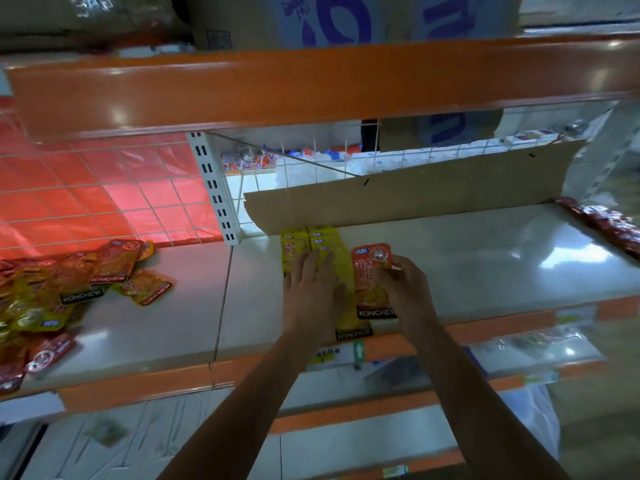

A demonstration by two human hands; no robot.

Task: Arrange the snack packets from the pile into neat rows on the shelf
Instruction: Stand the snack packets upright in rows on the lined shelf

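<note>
Two short rows of yellow snack packets (325, 242) lie overlapped on the white shelf (485, 258), running from the cardboard strip toward the front edge. My left hand (313, 289) lies flat on them with straight fingers. My right hand (403, 285) pinches the right edge of an orange packet (369, 275), which lies just right of the yellow rows. The pile of orange, yellow and red packets (52, 292) sits on the shelf at the far left.
A brown cardboard strip (415, 192) stands along the back of the shelf. A white slotted upright (214, 192) and wire grid divide the bays. Dark red packets (609, 223) lie at the right edge. An orange beam (311, 84) hangs overhead.
</note>
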